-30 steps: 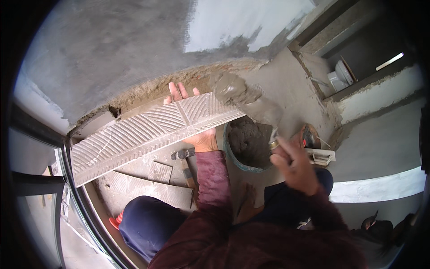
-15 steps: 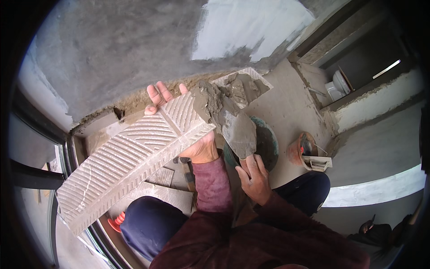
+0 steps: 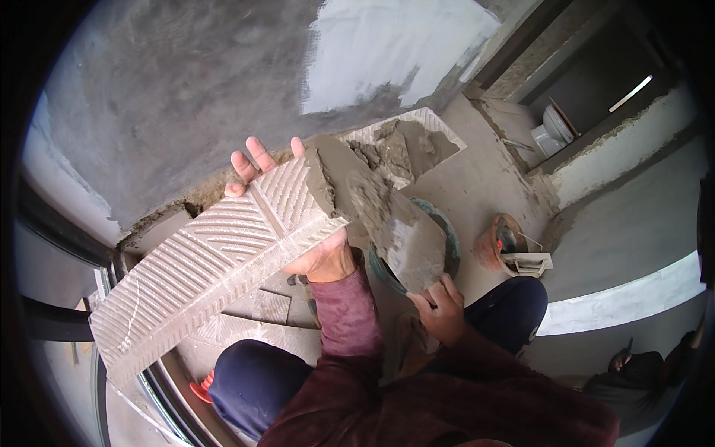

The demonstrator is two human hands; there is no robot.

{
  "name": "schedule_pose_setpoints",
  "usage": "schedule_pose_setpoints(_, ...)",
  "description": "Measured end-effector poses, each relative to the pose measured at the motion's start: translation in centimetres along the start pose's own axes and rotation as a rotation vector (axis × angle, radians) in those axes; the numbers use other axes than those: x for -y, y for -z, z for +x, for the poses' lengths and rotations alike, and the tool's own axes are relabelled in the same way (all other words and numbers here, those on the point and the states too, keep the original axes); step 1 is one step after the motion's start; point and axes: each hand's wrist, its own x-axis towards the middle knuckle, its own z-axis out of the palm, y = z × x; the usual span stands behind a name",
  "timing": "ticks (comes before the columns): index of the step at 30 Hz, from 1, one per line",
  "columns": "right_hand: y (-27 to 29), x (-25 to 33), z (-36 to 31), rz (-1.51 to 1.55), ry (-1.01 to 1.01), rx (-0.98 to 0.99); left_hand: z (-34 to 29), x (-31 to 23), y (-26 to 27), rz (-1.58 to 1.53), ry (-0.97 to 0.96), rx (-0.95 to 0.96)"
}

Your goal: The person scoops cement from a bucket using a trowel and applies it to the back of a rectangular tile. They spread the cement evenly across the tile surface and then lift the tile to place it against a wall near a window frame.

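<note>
A long ribbed tile strip (image 3: 201, 257), its grooved back facing up, rests on my left hand (image 3: 322, 257). The palm is under the tile, and several fingertips curl past its far edge. Grey mortar (image 3: 331, 175) covers the tile's right end. My right hand (image 3: 442, 305) is closed round a trowel (image 3: 415, 253), whose handle is hidden in the grip. The trowel's mortar-smeared blade slants up to the tile's right end. Behind the blade, a pile of mortar (image 3: 398, 149) lies on a pale tile piece (image 3: 430, 118) on the floor.
A green bucket (image 3: 452, 235) stands below the trowel. Farther right is an orange bucket (image 3: 490, 249) with a float (image 3: 527, 263) at its rim. Tile pieces (image 3: 268, 305) lie by my left knee. A plastered wall (image 3: 186, 89) rises ahead. Another person (image 3: 633, 372) shows at lower right.
The trowel has moved down and slightly right, and the mortar on the tile's right end looks flatter and more spread. The tile has shifted slightly left in my left hand.
</note>
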Motion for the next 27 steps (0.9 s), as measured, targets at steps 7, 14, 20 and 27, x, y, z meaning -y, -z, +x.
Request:
schedule_pose_setpoints(7,4.9,-1.6,-1.6,0.017,-0.163,-0.038,1.0,0.5,0.6,0.047,0.026,0.165)
schedule_pose_setpoints(14,-0.3,-0.3,2.8,0.161,-0.033,-0.087,0.3,0.6,1.5,0.044,0.011,0.139)
schedule_pose_setpoints(20,5.3,-1.4,-1.7,0.042,-0.150,0.154,0.5,-0.2,1.9,0.077,0.004,0.080)
schedule_pose_setpoints(27,8.5,0.2,3.1,1.049,-0.562,0.429,0.9,-0.1,4.5,0.057,0.060,0.164)
